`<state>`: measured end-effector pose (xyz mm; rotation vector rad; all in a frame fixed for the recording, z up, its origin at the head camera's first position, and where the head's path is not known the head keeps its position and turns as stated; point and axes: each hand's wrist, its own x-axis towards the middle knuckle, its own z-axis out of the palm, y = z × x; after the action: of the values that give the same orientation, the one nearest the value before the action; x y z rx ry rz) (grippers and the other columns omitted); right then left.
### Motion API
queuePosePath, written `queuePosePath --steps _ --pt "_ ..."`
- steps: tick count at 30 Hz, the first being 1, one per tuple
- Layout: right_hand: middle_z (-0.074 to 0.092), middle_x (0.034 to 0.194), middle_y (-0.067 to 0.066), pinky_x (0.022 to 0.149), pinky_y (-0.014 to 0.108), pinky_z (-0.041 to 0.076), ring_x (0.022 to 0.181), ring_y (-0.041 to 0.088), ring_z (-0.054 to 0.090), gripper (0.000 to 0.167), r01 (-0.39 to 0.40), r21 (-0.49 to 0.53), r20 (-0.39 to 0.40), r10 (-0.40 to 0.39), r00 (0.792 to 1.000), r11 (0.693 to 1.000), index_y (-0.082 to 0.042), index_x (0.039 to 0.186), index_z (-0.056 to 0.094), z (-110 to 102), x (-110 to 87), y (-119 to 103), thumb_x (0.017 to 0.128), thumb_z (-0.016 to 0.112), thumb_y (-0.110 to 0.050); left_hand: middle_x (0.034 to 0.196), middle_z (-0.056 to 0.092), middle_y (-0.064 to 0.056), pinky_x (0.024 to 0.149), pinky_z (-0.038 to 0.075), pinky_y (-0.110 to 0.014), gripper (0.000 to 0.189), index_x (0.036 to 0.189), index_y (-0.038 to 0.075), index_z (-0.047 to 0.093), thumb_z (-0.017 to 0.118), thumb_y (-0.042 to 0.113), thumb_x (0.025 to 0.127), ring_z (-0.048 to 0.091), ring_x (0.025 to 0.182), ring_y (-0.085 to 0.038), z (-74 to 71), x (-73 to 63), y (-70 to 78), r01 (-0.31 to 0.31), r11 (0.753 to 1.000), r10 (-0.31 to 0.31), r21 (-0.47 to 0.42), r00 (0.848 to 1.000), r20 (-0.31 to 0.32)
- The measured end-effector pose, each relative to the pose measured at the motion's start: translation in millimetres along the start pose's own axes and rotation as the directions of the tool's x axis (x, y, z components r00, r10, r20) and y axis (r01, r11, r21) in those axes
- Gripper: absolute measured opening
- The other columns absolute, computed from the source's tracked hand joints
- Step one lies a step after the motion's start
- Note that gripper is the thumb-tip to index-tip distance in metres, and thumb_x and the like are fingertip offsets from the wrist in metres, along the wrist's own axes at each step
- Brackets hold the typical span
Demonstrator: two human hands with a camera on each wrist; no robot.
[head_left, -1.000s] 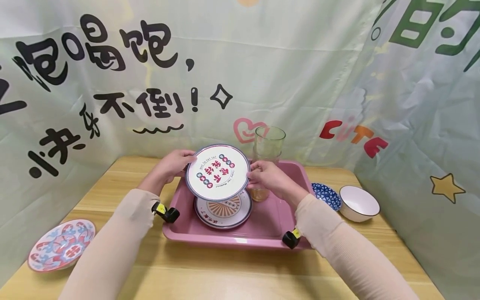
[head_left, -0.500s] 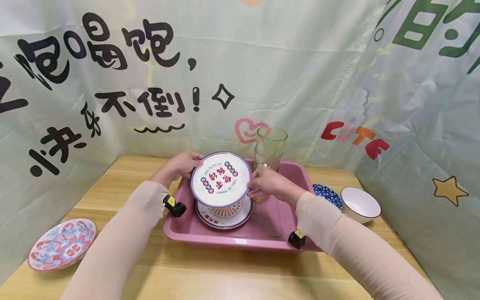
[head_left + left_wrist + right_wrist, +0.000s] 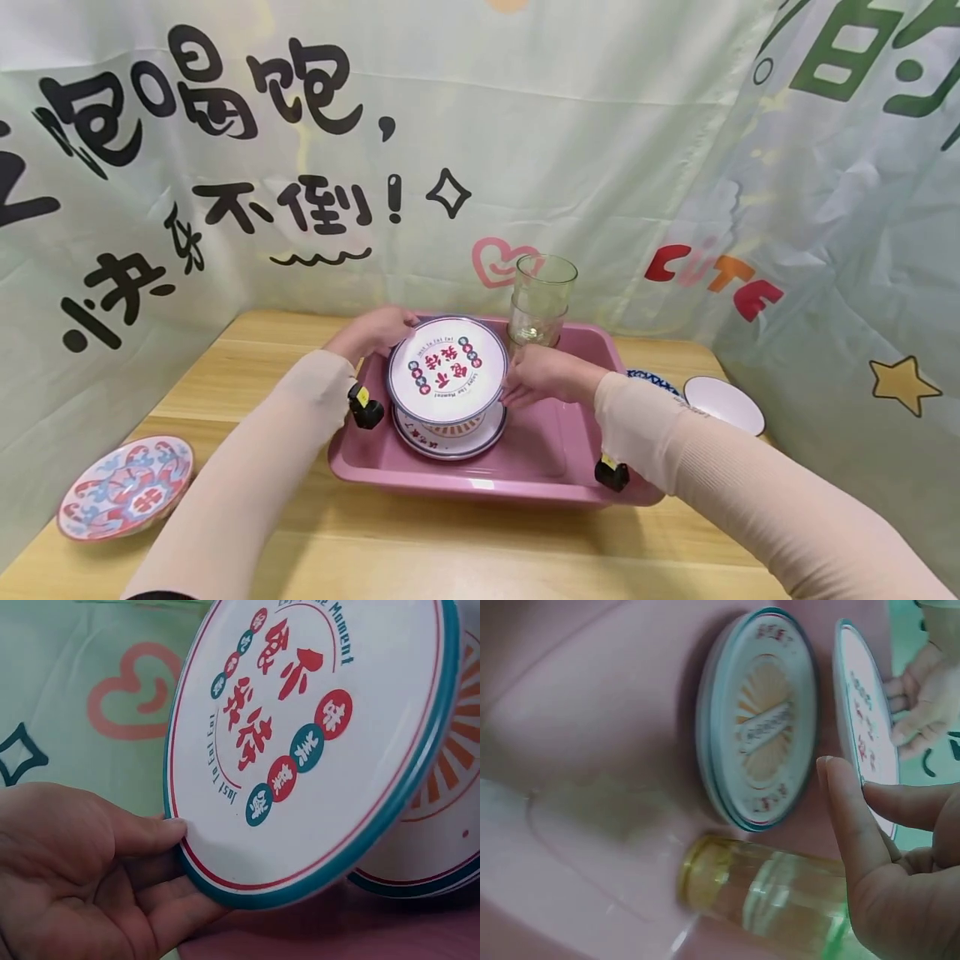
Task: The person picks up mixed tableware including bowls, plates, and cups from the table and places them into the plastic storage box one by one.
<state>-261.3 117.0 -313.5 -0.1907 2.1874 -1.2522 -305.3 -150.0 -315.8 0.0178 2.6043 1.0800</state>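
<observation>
Staged tabletop booth, seemingly: printed cloth (image 3: 600,158) walling back and sides, black lettering (image 3: 324,206) upper left, wooden table (image 3: 360,546) below.

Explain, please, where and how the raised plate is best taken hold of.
The raised plate is probably best pinched at opposite edges, from left and right, thumb above, fingers below: it is flat and round, and a gap over the lower plates leaves room beneath. Left hand and right hand hold it there.
</observation>
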Motion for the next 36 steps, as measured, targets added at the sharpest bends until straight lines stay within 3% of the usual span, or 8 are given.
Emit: queuePosePath --steps 4,8,12,17,19,25,30,36 --pt "0.07 0.086 0.021 0.082 0.04 0.057 0.077 0.025 0.069 0.011 -0.044 0.014 0.034 0.043 0.999 0.999 0.012 0.095 0.061 4.9 2.5 8.6 0.093 0.052 0.005 0.126 0.059 -0.02 0.049 0.042 -0.018 0.035 0.134 -0.002 0.056 0.05 0.005 0.1 0.042 0.052 -0.008 4.4 9.3 -1.5 -0.034 0.985 0.034 0.168 0.999 0.002" --pt "0.07 0.085 0.019 0.081 0.037 0.058 0.072 0.02 0.068 0.013 -0.091 0.028 0.072 0.089 0.993 0.995 0.013 0.095 0.063 3.5 6.3 14.4 0.093 0.052 0.005 0.114 0.065 -0.017 0.045 0.042 -0.017 0.033 0.128 -0.001 0.062 0.051 0.001 0.097 0.044 0.05 -0.008 9.8 17.9 -3.0 -0.077 0.955 0.072 0.287 0.997 0.028" --pt "0.07 0.085 0.019 0.077 0.033 0.059 0.072 0.02 0.068 0.016 -0.128 0.022 0.125 0.125 0.984 0.991 0.015 0.097 0.064 -1.7 10.5 17.8 0.094 0.052 0.006 0.103 0.068 -0.012 0.047 0.05 -0.021 0.032 0.121 0.002 0.068 0.052 -0.002 0.094 0.054 0.055 -0.012 15.3 24.2 -3.6 -0.101 0.917 0.094 0.386 0.995 0.039" --pt "0.071 0.085 0.018 0.077 0.034 0.059 0.074 0.02 0.069 0.018 -0.147 -0.005 0.177 0.146 0.973 0.989 0.015 0.098 0.064 -5.3 16.1 21.1 0.095 0.051 0.004 0.097 0.07 -0.009 0.049 0.053 -0.023 0.034 0.112 0.007 0.073 0.049 -0.003 0.091 0.061 0.059 -0.014 21.7 27.5 -2.4 -0.114 0.853 0.111 0.509 0.993 0.037" --pt "0.071 0.086 0.018 0.079 0.035 0.058 0.075 0.021 0.069 0.019 -0.152 -0.015 0.191 0.152 0.97 0.988 0.015 0.098 0.064 -5.7 18.0 21.8 0.096 0.05 0.003 0.099 0.071 -0.009 0.05 0.053 -0.022 0.034 0.112 0.007 0.074 0.049 -0.004 0.091 0.061 0.062 -0.014 23.7 27.8 -1.3 -0.107 0.841 0.101 0.531 0.994 0.041" --pt "0.071 0.091 0.022 0.081 0.038 0.058 0.078 0.025 0.07 0.02 -0.182 -0.026 0.21 0.184 0.96 0.983 0.014 0.098 0.063 -4.9 23.7 26.2 0.097 0.047 0.002 0.107 0.069 -0.01 0.051 0.053 -0.023 0.039 0.117 0.004 0.07 0.049 -0.011 0.088 0.062 0.071 -0.018 28.7 26.5 2.2 -0.075 0.852 0.055 0.519 0.997 0.054" --pt "0.07 0.096 0.026 0.084 0.04 0.057 0.081 0.027 0.07 0.021 -0.192 -0.043 0.226 0.197 0.954 0.98 0.015 0.1 0.062 -4.1 26.9 28.7 0.096 0.046 0.001 0.093 0.066 -0.01 0.049 0.051 -0.024 0.03 0.099 0.002 0.071 0.047 -0.012 0.087 0.06 0.068 -0.018 32.8 25.2 2.8 -0.072 0.841 0.054 0.537 0.997 0.049" --pt "0.069 0.098 0.027 0.082 0.04 0.058 0.085 0.031 0.07 0.021 -0.2 -0.074 0.219 0.211 0.953 0.977 0.013 0.1 0.061 -3.3 30.6 32.6 0.096 0.046 0.0 0.089 0.059 -0.013 0.049 0.049 -0.023 0.019 0.09 0.001 0.063 0.046 -0.009 0.09 0.056 0.067 -0.02 37.1 26.7 2.9 0.015 0.862 -0.041 0.506 0.998 0.041"
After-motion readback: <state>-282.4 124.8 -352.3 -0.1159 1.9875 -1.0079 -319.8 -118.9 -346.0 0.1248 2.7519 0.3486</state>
